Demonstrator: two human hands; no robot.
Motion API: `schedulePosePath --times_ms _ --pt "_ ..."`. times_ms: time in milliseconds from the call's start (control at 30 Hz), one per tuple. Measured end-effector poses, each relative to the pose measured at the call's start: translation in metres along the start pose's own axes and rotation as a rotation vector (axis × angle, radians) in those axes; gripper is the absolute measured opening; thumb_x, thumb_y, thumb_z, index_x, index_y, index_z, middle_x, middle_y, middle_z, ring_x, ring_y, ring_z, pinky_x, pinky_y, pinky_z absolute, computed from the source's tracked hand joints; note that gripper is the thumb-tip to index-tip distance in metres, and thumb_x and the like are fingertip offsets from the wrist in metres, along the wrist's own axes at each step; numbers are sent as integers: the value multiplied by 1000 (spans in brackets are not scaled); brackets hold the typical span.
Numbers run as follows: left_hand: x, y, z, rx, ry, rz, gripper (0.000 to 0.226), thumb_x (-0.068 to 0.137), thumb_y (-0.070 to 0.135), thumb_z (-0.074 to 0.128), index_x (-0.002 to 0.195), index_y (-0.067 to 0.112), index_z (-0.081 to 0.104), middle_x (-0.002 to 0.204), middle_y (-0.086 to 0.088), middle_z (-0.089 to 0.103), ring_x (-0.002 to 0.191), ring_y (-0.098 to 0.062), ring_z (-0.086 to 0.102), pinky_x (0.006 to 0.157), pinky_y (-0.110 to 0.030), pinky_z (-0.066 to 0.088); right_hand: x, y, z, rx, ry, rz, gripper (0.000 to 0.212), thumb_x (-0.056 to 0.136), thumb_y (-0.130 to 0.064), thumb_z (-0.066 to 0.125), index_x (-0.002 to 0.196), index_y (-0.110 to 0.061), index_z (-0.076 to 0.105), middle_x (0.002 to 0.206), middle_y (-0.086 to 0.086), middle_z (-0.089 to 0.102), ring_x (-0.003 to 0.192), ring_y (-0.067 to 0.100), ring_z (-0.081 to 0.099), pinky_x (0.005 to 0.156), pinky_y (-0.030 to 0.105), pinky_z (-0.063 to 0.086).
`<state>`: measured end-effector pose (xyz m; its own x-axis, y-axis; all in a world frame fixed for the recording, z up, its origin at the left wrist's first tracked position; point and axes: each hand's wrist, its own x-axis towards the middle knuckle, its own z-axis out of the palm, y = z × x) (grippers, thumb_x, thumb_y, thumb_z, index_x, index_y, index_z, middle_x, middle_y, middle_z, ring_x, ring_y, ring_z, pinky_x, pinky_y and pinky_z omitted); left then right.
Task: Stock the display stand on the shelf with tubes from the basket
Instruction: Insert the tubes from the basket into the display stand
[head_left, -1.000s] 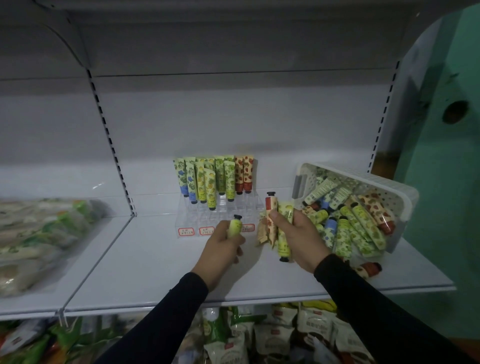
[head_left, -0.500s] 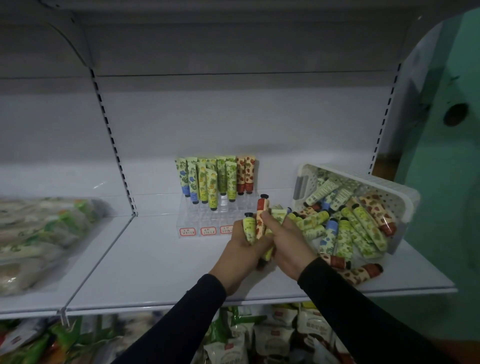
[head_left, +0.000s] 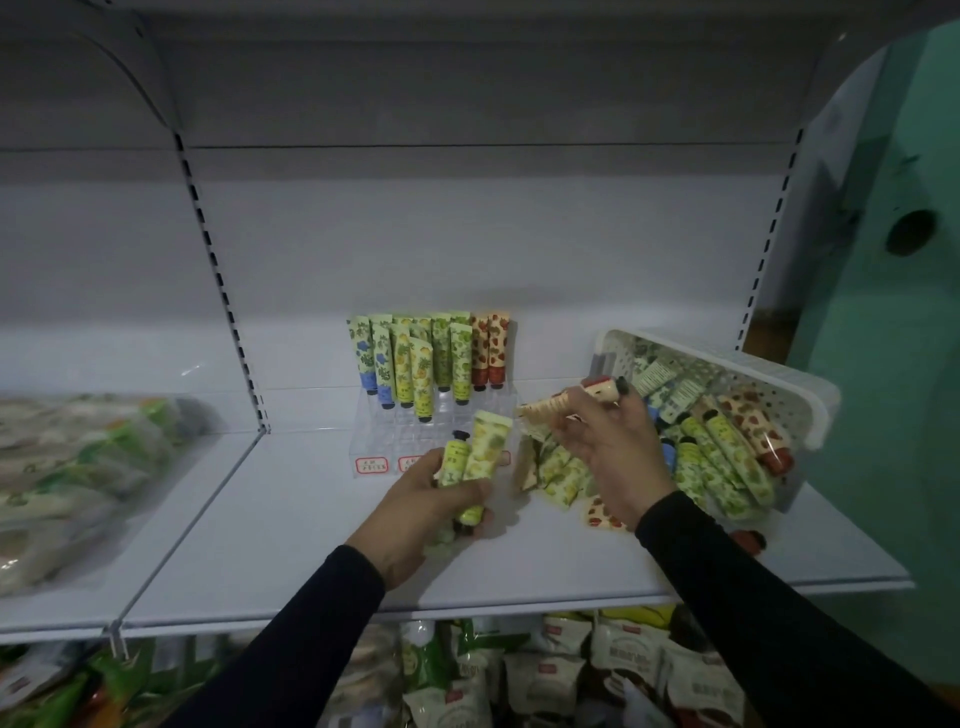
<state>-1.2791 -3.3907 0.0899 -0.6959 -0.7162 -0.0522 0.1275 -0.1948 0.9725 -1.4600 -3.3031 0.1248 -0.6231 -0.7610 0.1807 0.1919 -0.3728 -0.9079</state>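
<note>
From the head camera, the left hand (head_left: 415, 501) grips two yellow-green tubes (head_left: 470, 457) just before the clear display stand (head_left: 415, 441) on the shelf (head_left: 270, 519). The right hand (head_left: 615, 452) clutches a bunch of tubes (head_left: 556, 467) beside the tilted white basket (head_left: 769, 374), itself full of tubes.

The white shelf (head_left: 291, 530) carries a clear display stand (head_left: 415, 441), a tipped basket (head_left: 779, 384) and spilled tubes (head_left: 602, 514).

Hands apart; left hand (head_left: 415, 512), two tubes (head_left: 470, 457).
</note>
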Motion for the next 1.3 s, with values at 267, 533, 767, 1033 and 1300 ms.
schedulePosePath --times_ms 267,533,767,1033,1300 --pt "6 3 -11 -117 38 55 32 88 -11 56 117 3 53 91 -19 68 70 -34 64 60 -39 51 -3 9 3 87 -144 156 36 99 -27 47 112 3 63 121 17 65 107 29 67 97 36 52" --pt "18 8 -38 -67 291 278 29 89 -4 61 113 10 54 96 -17 68 73 -30 67 61 -37 56 9 5 9 241 -37 357 16 92 -1 56 103 9 63 110 20 70 105 26 67 99 37 51" --pt "37 19 -81 37 589 442 22 91 0 61 106 11 49 99 -16 63 74 -28 68 66 -39 58 34 -1 17 76 91 432 14 91 -21 65 93 -7 68 81 5 64 73 13 55 73 24 47" --pt "65 19 -114 147 767 507 20 90 6 60 107 6 50 100 -21 61 77 -29 70 54 -19 53 77 3 21 -407 -14 35 21 89 -21 68 108 -12 67 104 7 73 97 21 69 72 24 57" --pt "74 10 -126 200 809 518 24 89 9 63 91 29 51 103 -21 62 78 -31 68 58 -29 53 116 18 46 -811 43 -283 17 86 -34 70 74 -21 68 73 -17 66 66 -10 58 62 12 45"
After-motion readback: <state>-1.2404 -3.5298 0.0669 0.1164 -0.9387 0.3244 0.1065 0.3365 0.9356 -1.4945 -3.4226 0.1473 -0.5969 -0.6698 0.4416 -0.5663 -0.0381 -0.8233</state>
